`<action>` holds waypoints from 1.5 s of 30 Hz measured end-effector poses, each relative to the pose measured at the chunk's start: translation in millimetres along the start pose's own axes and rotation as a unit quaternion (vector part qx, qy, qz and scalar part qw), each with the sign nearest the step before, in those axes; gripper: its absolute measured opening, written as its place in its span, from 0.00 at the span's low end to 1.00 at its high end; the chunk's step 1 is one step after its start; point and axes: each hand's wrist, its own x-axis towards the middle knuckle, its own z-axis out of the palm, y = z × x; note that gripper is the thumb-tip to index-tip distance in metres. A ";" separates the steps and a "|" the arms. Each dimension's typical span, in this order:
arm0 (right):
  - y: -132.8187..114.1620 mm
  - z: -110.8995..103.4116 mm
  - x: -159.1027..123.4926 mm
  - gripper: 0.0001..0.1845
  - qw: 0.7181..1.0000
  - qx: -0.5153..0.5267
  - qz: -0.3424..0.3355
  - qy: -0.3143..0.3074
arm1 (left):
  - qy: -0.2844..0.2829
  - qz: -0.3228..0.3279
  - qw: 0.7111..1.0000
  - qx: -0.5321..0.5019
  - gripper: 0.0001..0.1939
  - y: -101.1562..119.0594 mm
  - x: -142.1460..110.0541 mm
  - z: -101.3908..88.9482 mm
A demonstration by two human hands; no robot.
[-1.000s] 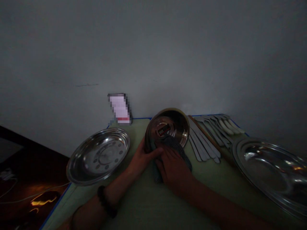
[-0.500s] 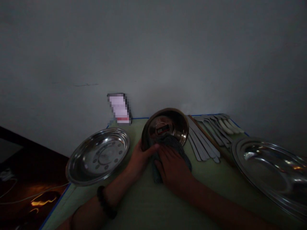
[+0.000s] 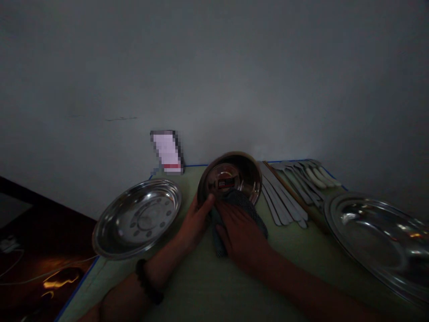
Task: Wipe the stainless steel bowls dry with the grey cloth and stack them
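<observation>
A deep metal bowl (image 3: 250, 172) is tilted toward me at the middle of the table, with a dark label on its inner bottom. My left hand (image 3: 196, 221) grips the bowl's near left rim, thumb over the edge and the other fingers mostly hidden behind it. My right hand (image 3: 243, 235) presses a dark grey cloth (image 3: 250, 205) against the bowl's near inner side, and part of the cloth hangs below the palm. Its fingers lie together on the cloth.
To the left is a shallow steel dish (image 3: 147, 217); a larger steel dish (image 3: 368, 241) is at the right. Flat metal utensils (image 3: 281, 197), a wooden stick (image 3: 291, 190) and several spoons (image 3: 311, 176) lie between. A phone (image 3: 167, 152) leans against the wall (image 3: 214, 80) behind the green table (image 3: 208, 286).
The bowl has shifted slightly to the left in my hands. My left thumb has moved a little up and left along the rim, and my right fingers have slid slightly left.
</observation>
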 end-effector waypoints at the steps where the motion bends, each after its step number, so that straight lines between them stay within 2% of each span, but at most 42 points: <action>1: 0.0 0.3 -0.2 0.25 1.000 -0.002 -0.002 -0.001 | 0.001 0.001 1.000 -0.015 0.24 0.2 -0.3 0.1; 6: -0.3 0.6 -0.4 0.24 1.000 -0.007 -0.004 -0.006 | -0.012 -0.045 0.999 -0.003 0.32 1.4 -1.8 -1.9; 10: 0.2 0.2 0.4 0.24 1.000 -0.003 0.000 -0.009 | 0.000 -0.071 0.997 0.031 0.27 -1.7 -0.7 -5.6; 15: 1.1 -1.1 0.9 0.26 1.000 -0.009 0.000 -0.022 | 0.040 -0.044 0.997 0.057 0.27 -7.1 2.2 -8.6; 18: 0.9 -3.8 2.0 0.26 0.999 -0.025 -0.005 -0.038 | 0.064 -0.031 0.995 0.065 0.23 -7.1 2.9 -7.3; 23: 1.8 -10.2 4.3 0.26 0.995 -0.068 0.003 -0.073 | 0.096 -0.058 0.994 0.016 0.22 -3.2 3.8 -0.4; 30: 15.8 -30.5 11.5 0.22 0.975 -0.191 0.055 -0.096 | 0.084 -0.022 0.995 0.041 0.23 1.2 4.5 3.6; 35: 27.2 -50.3 26.4 0.23 0.955 -0.279 0.035 -0.092 | 0.075 0.011 0.995 0.061 0.21 4.8 5.0 1.6; 38: 29.6 -45.2 26.4 0.23 0.957 -0.273 0.039 -0.091 | 0.044 0.016 0.996 0.076 0.23 7.3 3.1 2.5; 41: 27.1 -30.1 18.2 0.24 0.969 -0.225 0.046 -0.097 | 0.025 0.030 0.995 0.094 0.26 9.1 0.1 4.4; 45: 12.2 -13.8 7.1 0.24 0.987 -0.129 0.040 -0.087 | 0.051 0.035 0.991 0.118 0.28 10.5 -3.7 4.1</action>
